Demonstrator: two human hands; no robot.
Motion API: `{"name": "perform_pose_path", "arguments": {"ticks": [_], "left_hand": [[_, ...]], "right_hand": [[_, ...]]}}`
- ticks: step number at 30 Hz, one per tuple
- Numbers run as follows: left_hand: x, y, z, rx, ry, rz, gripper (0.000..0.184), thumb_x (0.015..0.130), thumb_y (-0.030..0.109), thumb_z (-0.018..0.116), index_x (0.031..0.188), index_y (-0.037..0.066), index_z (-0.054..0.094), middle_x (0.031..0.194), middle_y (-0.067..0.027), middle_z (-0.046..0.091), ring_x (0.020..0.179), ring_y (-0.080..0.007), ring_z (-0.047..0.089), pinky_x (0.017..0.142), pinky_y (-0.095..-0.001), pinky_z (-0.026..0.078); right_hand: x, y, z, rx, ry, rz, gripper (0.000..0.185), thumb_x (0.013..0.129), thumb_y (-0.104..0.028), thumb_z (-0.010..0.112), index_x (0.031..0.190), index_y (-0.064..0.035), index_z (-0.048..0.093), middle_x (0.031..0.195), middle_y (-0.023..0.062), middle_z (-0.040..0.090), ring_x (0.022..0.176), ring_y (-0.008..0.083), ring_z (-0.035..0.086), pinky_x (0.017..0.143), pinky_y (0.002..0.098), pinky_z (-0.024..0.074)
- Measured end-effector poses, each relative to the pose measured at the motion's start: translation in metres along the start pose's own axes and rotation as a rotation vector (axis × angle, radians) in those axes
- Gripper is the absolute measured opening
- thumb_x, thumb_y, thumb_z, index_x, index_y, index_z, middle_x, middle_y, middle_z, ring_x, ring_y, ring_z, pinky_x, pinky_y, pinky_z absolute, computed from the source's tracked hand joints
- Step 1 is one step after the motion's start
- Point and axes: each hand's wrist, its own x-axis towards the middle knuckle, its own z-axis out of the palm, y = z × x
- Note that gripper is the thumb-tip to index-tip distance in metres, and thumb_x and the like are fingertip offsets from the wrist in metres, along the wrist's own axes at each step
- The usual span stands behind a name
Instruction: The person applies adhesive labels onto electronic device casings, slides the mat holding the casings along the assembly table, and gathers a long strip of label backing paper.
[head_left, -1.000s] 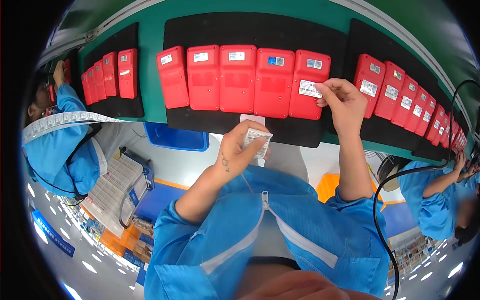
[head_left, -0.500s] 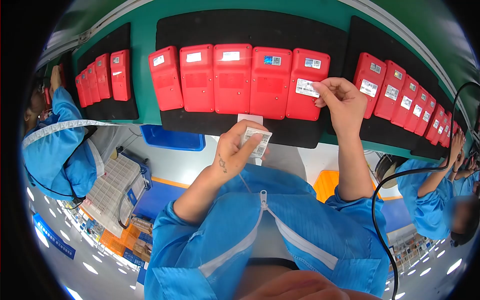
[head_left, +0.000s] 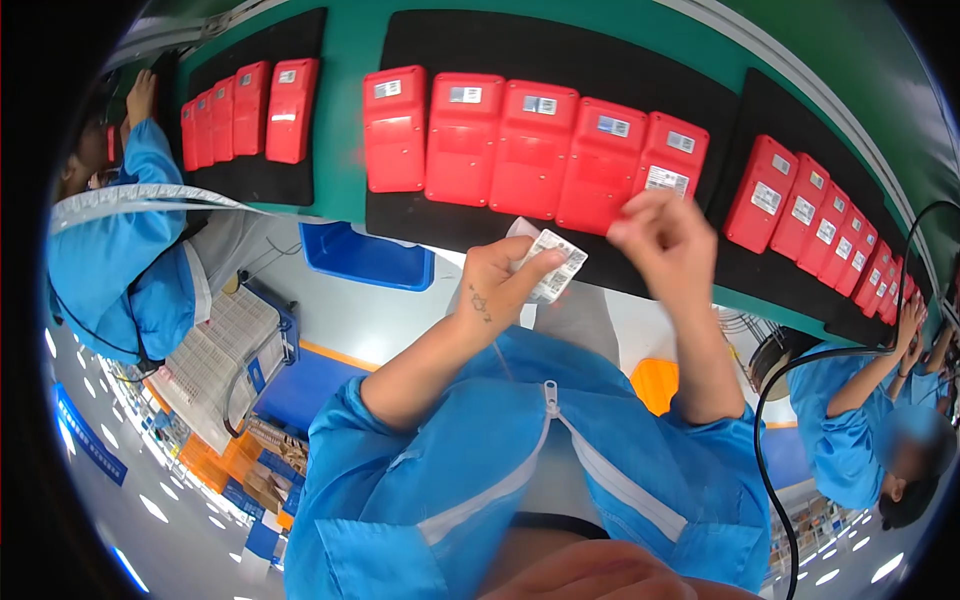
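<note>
Since the earlier frame, the right hand (head_left: 668, 245) has moved off the right edge of the white label (head_left: 668, 178) and back toward the wearer; the whole view has shifted too. That label lies on the red case (head_left: 667, 157) just beyond the right hand's fingers, the end one in a row of five on a black mat (head_left: 530, 45). The right hand is blurred, fingers curled; whether it pinches anything cannot be told. To its left, the left hand (head_left: 500, 282) grips a printed label sheet (head_left: 563, 278) under its thumb, with square code-like blocks. Farther beyond the right hand, a smaller label (head_left: 680, 142) sits near the case's top. All print is too small to read.
</note>
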Motion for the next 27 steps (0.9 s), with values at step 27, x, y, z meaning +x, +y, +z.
{"name": "perform_pose_path", "arguments": {"ticks": [27], "left_hand": [[0.002, -0.001, -0.019, -0.09, -0.121, -0.009, 0.013, 0.087, 0.011, 0.049, 0.095, 0.001, 0.047, 0.073, -0.0086, 0.06, 0.063, -0.0098, 0.058, 0.058, -0.022, 0.046]], "right_hand": [[0.035, -0.004, 0.018, 0.135, 0.235, 0.25, 0.013, 0.074, -0.007, 0.066, 0.08, 0.0031, 0.062, 0.065, 0.0061, 0.061, 0.055, 0.0087, 0.058, 0.052, 0.0191, 0.0472]]}}
